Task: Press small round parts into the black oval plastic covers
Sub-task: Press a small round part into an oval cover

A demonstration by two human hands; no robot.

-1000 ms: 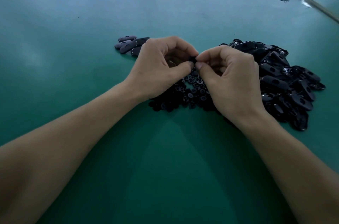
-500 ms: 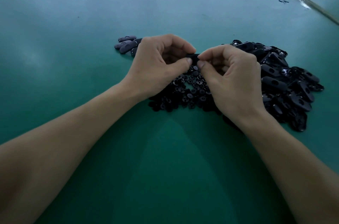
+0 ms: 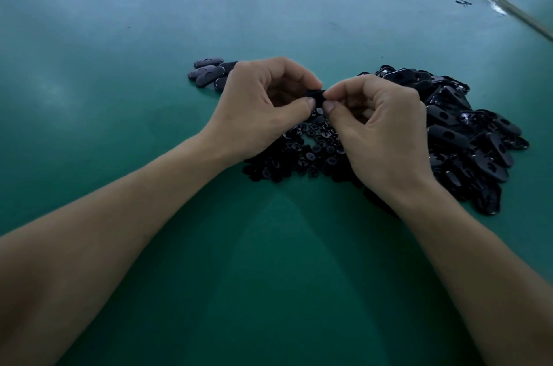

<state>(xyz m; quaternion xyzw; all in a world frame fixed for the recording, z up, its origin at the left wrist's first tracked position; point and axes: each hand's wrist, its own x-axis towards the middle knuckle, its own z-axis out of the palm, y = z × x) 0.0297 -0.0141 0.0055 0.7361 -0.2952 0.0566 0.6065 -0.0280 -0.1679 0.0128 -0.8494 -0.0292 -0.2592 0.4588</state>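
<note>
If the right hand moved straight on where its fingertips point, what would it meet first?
Probably the left hand: its fingertips face the right hand across the black oval cover both pinch.

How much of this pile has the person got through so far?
Barely started, it seems. A small group of covers lies apart beyond the left hand, probably finished. That hand and the right hand pinch one cover now. A large heap of covers with open holes and a pile of round parts wait.
</note>
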